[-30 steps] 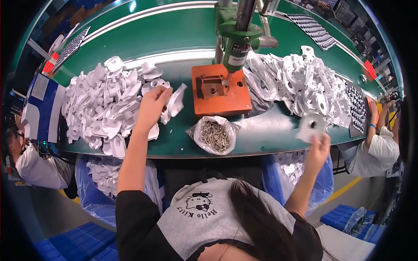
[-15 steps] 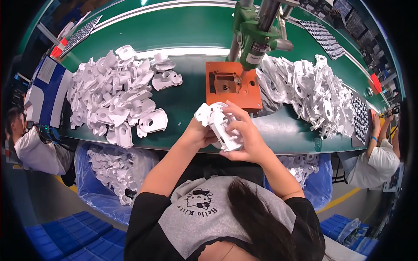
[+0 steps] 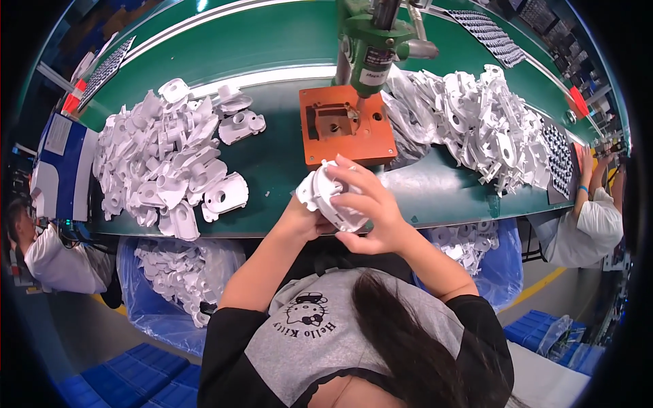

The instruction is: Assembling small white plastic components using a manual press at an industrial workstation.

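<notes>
Both my hands hold a white moulded plastic part (image 3: 321, 192) just off the bench's front edge, near an orange press fixture. My left hand (image 3: 304, 219) is closed around its left and lower side, with some fingers hidden behind it. On the other side, my right hand (image 3: 374, 209) grips it, fingers bent over its top and the thumb along its lower edge. The orange fixture (image 3: 311, 146) has a recess with a metal nest in it. Over it stands a green press (image 3: 376, 44), its ram above the fixture's right part.
Heaps of similar white parts lie to the left (image 3: 160, 146) and right (image 3: 476, 122), with clear plastic bags (image 3: 411, 115) beside the right heap. Blue lined bins (image 3: 146, 299) of white parts stand below the bench. One person (image 3: 64, 255) works at far left, another (image 3: 581, 228) at far right.
The white part has been turned in my hands, so a rounder side shows now. My right fingers have shifted over it. The whole view has swung slightly, moving the press and fixture leftward.
</notes>
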Motion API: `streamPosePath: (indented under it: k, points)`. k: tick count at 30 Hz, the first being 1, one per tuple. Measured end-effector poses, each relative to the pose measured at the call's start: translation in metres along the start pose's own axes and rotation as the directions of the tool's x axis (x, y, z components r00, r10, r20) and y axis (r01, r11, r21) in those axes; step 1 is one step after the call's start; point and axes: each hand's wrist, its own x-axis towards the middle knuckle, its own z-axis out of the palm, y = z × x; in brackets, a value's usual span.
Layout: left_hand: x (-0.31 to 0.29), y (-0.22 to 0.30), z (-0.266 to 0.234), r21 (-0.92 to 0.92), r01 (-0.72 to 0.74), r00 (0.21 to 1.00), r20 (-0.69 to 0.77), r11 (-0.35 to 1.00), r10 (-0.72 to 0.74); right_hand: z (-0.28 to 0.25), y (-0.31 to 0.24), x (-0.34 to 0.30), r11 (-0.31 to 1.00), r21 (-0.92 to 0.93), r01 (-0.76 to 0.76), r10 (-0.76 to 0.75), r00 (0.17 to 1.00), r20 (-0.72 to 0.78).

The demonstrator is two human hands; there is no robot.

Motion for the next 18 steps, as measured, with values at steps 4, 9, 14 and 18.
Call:
streamPosePath:
  k: [4, 9, 14, 18]
  points:
    - [0.0, -0.006, 0.004, -0.061, 0.054, 0.998, -0.016, 0.997, -0.055, 0.006, 0.002, -0.008, 0.999, -0.039, 0.015, -0.015, 1.0, -0.011]
    - [0.004, -0.005, -0.02, -0.056, 0.131, 0.981, 0.15, 0.99, -0.122, -0.007, 0.005, -0.006, 0.997, 0.081, 0.011, -0.015, 0.999, 0.048]
    - [0.015, -0.005, -0.015, -0.144, 0.127, 0.992, -0.008, 0.981, -0.13, 0.007, -0.005, -0.012, 0.986, -0.162, -0.048, 0.042, 0.998, -0.036]
    - [0.017, -0.008, -0.018, -0.2, 0.143, 0.989, 0.065, 0.969, -0.133, 0.005, -0.006, -0.017, 0.976, -0.211, -0.053, 0.048, 0.998, -0.029]
